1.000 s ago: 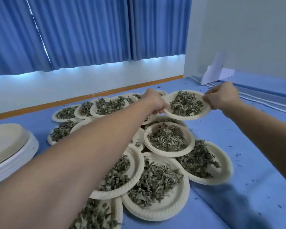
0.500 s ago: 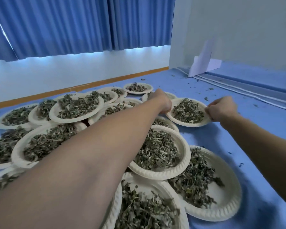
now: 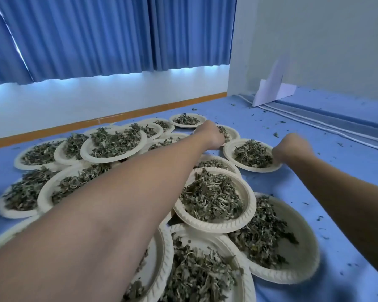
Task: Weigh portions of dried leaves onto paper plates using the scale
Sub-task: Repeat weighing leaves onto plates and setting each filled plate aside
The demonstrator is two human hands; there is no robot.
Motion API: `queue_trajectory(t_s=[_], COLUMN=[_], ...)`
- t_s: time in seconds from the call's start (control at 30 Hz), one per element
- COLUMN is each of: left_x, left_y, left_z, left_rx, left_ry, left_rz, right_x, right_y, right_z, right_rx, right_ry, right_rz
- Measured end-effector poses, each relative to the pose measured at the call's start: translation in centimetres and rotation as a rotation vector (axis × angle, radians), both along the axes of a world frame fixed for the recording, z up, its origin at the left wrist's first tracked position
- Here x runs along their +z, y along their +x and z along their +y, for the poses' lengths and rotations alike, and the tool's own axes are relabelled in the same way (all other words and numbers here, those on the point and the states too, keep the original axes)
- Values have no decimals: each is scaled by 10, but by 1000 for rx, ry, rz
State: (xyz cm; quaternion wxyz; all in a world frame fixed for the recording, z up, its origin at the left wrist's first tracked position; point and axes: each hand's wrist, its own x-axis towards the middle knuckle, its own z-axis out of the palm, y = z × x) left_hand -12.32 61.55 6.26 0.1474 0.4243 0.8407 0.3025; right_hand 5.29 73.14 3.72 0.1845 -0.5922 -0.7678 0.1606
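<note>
**Item:** paper plate (image 3: 258,170), round, off-white, ribbed rim, carrying 1 portion of dried leaves (image 3: 252,153).

**Location:** right side of the blue cloth surface (image 3: 347,171), well in from its far edge. It sits at the right flank of a cluster of filled plates (image 3: 214,223). Whether its underside lies flat on the cloth or a little above it cannot be told.

**Hands:** 2 on the item, at opposite sides of the rim. The left hand (image 3: 213,136) is curled at the far-left rim and the right hand (image 3: 289,146) is curled at the right rim. Both appear to pinch the rim. The fingertips are hidden behind the knuckles, and the right hand is blurred.

**Handling, judged:**
- Very light: thin pressed paper and a loose, dry load.
- The plate is stiff enough to carry by the rim, but likely to flex if held at 1 point only.
- 2 opposed rim grips, as here, suit it best and keep it level.
- The leaves are brittle and unsecured, and heaped nearly to the rim, so a tilt or jolt would spill them and alter the weighed portion.
- Neighbouring plates overlap, so a nudge could tip one.

**Also present:**
- Leaf crumbs scattered over the cloth.
- Blue curtains (image 3: 96,33).
- A folded white sheet (image 3: 273,88) near the far right corner.
- White cords (image 3: 314,125) along the right edge.
- No scale in view.
</note>
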Motion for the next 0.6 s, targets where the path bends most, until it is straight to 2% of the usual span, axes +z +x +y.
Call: queue_trajectory(t_s=[0.13, 0.37, 0.5, 0.6], left_x=[12, 52, 74, 84], left_y=[-3, -8, -15, -29], left_z=[-31, -153, -254, -338], left_rx=[-55, 19, 120, 210], left_ry=[9, 172, 107, 49], left_rz=[58, 185, 340, 368], right_x=[21, 65, 83, 92], right_y=[-10, -95, -133, -151], right_z=[-31, -155, -251, -324], right_rx=[86, 549, 760, 937], right_ry=[132, 180, 204, 205], right_rz=[41, 160, 225, 258])
